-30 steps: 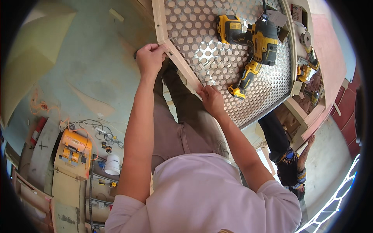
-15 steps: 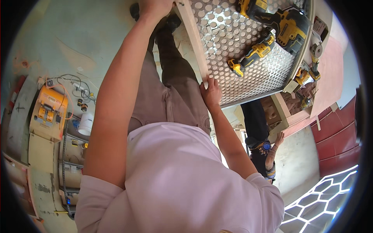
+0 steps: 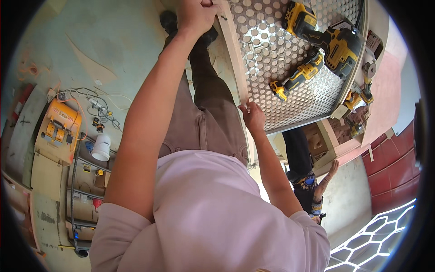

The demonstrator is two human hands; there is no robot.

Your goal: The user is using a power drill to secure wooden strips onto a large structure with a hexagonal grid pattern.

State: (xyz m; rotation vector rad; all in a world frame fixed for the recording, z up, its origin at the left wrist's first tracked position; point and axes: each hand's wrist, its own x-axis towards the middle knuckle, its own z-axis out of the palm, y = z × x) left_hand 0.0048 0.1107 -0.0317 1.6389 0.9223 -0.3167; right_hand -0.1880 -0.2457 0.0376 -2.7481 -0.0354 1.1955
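Note:
A long, narrow wooden strip [image 3: 235, 54] runs along the left side of a perforated metal panel [image 3: 267, 59]. My left hand [image 3: 195, 18] is closed at the strip's far end, its fingers curled and partly cut off by the upper edge of the view. A small dark piece, too small to name, shows on the strip beside it. At the near end, my right hand [image 3: 254, 119] pinches the strip between thumb and fingers, beside the panel's corner. Yellow-and-black cordless power tools lie on the panel, a large one [image 3: 335, 47] and a slimmer one [image 3: 301, 72].
Right of the panel, more power tools [image 3: 355, 97] sit by a wooden box frame [image 3: 333, 136]. Another person's hand [image 3: 334, 167] touches its near edge. At left are an orange machine [image 3: 61, 127], a white bucket [image 3: 101, 147], loose cables [image 3: 97, 106] and a dark shelf rack [image 3: 72, 195].
The whole view has shifted slightly. My left hand has come a little rightward and nearer along with the strip, and my right thumb and fingers now show more clearly at its near end.

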